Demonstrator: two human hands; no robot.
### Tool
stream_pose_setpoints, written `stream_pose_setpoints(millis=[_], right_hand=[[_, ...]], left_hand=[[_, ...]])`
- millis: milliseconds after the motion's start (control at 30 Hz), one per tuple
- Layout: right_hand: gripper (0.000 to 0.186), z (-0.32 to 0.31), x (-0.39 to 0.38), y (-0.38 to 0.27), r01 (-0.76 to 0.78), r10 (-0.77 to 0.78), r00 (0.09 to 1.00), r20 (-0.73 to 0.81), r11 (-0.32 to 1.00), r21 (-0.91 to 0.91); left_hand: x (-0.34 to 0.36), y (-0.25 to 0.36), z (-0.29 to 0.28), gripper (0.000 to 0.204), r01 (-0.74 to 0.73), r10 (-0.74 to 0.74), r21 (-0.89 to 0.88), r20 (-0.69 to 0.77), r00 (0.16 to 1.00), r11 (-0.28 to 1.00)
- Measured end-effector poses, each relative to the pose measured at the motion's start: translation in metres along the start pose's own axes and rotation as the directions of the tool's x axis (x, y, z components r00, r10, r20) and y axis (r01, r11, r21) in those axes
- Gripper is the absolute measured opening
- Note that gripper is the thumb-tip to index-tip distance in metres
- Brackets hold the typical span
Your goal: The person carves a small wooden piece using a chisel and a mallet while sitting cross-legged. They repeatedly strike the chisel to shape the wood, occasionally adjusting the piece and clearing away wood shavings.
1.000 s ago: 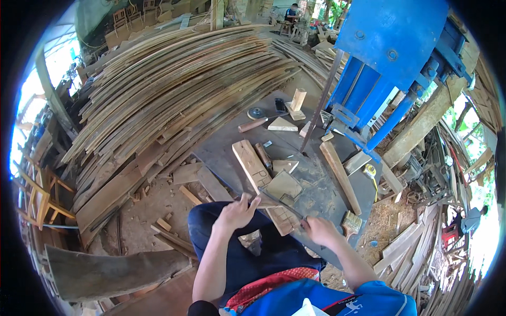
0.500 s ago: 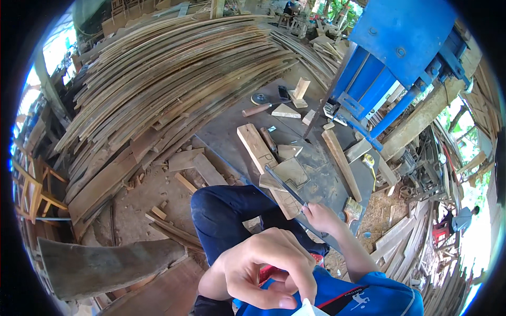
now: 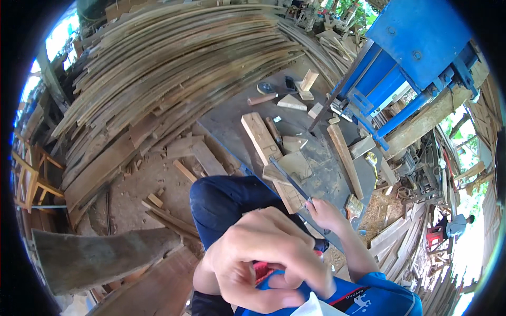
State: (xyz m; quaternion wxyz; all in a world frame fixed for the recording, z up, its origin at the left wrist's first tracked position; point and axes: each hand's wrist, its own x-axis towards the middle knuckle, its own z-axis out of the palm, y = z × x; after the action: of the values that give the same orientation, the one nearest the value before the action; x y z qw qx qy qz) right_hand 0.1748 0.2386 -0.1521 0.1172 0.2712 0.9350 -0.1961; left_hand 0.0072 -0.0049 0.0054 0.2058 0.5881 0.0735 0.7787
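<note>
My left hand point(image 3: 263, 253) is raised close to the camera, slightly blurred, fingers bent and apart, holding nothing visible, beside a white object point(image 3: 316, 308) at the bottom edge. My right hand point(image 3: 321, 210) grips a long dark metal tool point(image 3: 287, 176), perhaps a file, slanting up-left over a small wood piece point(image 3: 275, 176) and a long marked board point(image 3: 256, 137). These lie on a dark worktop point(image 3: 221, 121) among a squarish wood piece point(image 3: 295, 166), a long narrow wooden bar point(image 3: 345, 160), a brush point(image 3: 354, 208) and a yellow tape measure point(image 3: 371, 158).
A blue machine point(image 3: 411, 37) stands at upper right. Stacked planks point(image 3: 158, 63) fill the upper left, wooden chair frames point(image 3: 39, 184) the far left. A curved slab point(image 3: 95, 260) lies at lower left, over scrap-strewn floor. A person point(image 3: 456, 226) is by a red chair point(image 3: 434, 237) at right.
My left hand has left the tool and come down and toward the camera. My right hand still grips the tool. The view has shifted, so the worktop appears higher.
</note>
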Motion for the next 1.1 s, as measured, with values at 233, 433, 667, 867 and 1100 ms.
stream_pose_setpoints(millis=[233, 433, 667, 867, 1100], right_hand=[[0.045, 0.012, 0.000, 0.018, 0.001, -0.001, 0.998, -0.064, 1.000, 0.006], [0.044, 0.006, -0.002, 0.004, -0.019, 0.020, 0.999, -0.041, 1.000, 0.004], [0.040, 0.004, -0.002, 0.003, -0.031, 0.032, 0.999, -0.030, 0.998, 0.057], [0.043, 0.007, -0.002, 0.003, -0.039, 0.040, 0.999, -0.018, 0.997, 0.062], [0.045, 0.007, 0.000, 0.005, -0.039, 0.040, 0.999, -0.012, 0.999, 0.038]], left_hand=[[-0.027, -0.043, -0.067, 0.028, 0.745, -0.583, 0.584, -0.499, 0.642, 0.321], [-0.104, -0.101, -0.125, 0.043, 0.660, -0.672, 0.614, -0.708, 0.217, -0.433], [-0.133, -0.127, -0.136, 0.042, 0.769, -0.752, 0.554, -0.641, 0.151, -0.318], [-0.132, -0.127, -0.134, 0.040, 0.780, -0.736, 0.555, -0.650, 0.191, -0.288], [-0.140, -0.124, -0.145, 0.038, 0.797, -0.696, 0.542, -0.680, 0.230, -0.266]])
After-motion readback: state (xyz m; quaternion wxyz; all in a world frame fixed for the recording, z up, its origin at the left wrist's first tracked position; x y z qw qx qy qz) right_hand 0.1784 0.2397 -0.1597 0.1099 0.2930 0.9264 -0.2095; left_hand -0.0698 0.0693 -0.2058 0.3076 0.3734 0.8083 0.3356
